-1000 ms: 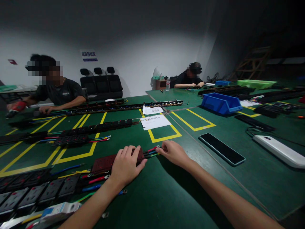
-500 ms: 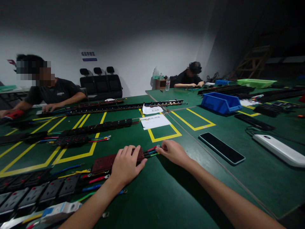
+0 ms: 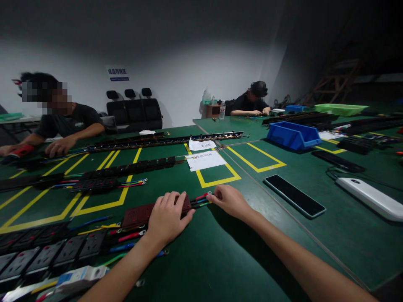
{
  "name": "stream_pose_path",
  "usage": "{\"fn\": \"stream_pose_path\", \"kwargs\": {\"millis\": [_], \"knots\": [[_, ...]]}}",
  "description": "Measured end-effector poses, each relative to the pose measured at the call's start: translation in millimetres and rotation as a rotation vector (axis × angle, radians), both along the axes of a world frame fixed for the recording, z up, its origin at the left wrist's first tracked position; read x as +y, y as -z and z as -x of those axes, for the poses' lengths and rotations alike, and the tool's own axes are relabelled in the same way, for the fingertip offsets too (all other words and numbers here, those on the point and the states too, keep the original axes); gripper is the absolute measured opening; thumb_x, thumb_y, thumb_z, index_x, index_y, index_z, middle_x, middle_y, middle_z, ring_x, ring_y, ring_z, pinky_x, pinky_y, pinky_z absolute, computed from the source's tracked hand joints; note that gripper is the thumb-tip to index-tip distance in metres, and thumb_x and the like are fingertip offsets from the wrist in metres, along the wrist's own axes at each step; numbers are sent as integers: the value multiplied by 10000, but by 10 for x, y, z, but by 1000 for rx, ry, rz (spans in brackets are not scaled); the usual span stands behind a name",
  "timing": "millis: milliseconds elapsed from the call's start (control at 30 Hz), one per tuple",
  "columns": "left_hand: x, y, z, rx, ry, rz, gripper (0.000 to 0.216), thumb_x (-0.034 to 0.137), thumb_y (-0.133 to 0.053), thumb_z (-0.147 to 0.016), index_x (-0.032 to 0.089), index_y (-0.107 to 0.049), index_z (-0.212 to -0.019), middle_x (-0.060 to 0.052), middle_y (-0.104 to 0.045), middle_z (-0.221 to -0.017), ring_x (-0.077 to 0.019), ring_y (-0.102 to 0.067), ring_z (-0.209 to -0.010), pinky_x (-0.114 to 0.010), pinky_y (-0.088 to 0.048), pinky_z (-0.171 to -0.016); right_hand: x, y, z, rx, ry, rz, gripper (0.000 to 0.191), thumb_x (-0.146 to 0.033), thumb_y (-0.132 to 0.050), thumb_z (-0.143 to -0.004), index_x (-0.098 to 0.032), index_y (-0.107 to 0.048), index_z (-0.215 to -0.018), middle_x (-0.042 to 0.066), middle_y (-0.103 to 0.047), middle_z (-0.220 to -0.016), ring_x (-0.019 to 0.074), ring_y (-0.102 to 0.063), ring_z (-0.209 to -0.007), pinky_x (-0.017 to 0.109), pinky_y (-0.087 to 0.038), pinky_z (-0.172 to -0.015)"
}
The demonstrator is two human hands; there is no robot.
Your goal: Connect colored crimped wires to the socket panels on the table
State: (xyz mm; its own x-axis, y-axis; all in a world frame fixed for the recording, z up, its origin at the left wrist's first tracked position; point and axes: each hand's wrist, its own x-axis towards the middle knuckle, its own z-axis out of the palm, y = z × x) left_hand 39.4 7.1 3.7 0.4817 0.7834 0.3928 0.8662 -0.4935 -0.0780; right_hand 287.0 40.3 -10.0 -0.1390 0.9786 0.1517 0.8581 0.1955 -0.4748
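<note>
- Dark red socket strip point(image 3: 137, 214), toward the green table's point(image 3: 201, 268) near edge.
- The person's left hand point(image 3: 168, 216) clasps it from above.
- The right hand point(image 3: 228, 200) pinches its coloured wires point(image 3: 198, 201) near their tips.
- Smartphone point(image 3: 294, 196), right of both hands.

At the middle of the frame, a dark red socket block point(image 3: 137, 214) has red and green among its wires point(image 3: 200, 196). The green surface point(image 3: 252, 264) bears yellow tape point(image 3: 220, 183) in rectangular outlines. Black sockets point(image 3: 94, 242) at lower left show small red marks. Towards the right: a blue bin point(image 3: 294, 138), a lime-green tray point(image 3: 341, 110), a black phone point(image 3: 294, 195) edged pale blue.
</note>
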Motion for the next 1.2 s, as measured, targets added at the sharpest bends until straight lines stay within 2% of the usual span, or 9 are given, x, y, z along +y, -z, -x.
{"fn": "stream_pose_path", "kwargs": {"millis": [300, 567, 800, 1000, 1200], "knots": [[-4, 2, 6, 5, -2, -2, 553, 536, -486, -972, 127, -589, -1330, -148, -641, -1149, -295, -588, -1026, -448, -486, -855, -43, 10, 62, 60, -11, -46, 268, -409, -616, -910, -212, -507, -765, 6, -603, -749, 141, -493, -665, 267, -259, -586], [-6, 3, 20, -22, 14, -16, 532, 528, -494, -970, 138, -600, -1316, -137, -646, -1130, -287, -600, -1009, -431, -492, -833, -64, -128, 20, 132, -40, -24, 353, -521, -568, -930, -206, -584, -772, 26, -633, -776, 158, -527, -696, 273, -287, -593], [-14, -14, 5, -29, 15, -14, 525, 517, -516, -962, 135, -604, -1311, -134, -648, -1126, -291, -602, -1007, -442, -489, -838, -44, -57, 29, 93, 13, -25, 325, -478, -568, -934, -208, -592, -755, 27, -629, -756, 160, -529, -689, 278, -300, -599], [-16, -10, 3, -10, 5, -7, 540, 526, -505, -969, 130, -603, -1323, -148, -647, -1146, -298, -597, -1025, -449, -483, -852, -40, -27, 9, 66, 4, -49, 308, -478, -568, -935, -206, -602, -794, 36, -636, -816, 168, -544, -741, 281, -314, -625], [-14, -7, 12, -6, 7, -41, 551, 529, -498, -983, 123, -587, -1344, -157, -644, -1160, -306, -590, -1046, -452, -482, -863, -31, -49, 11, 125, 10, -11, 342, -490, -534, -943, -199, -602, -779, 42, -643, -805, 166, -537, -715, 279, -310, -608]]}}
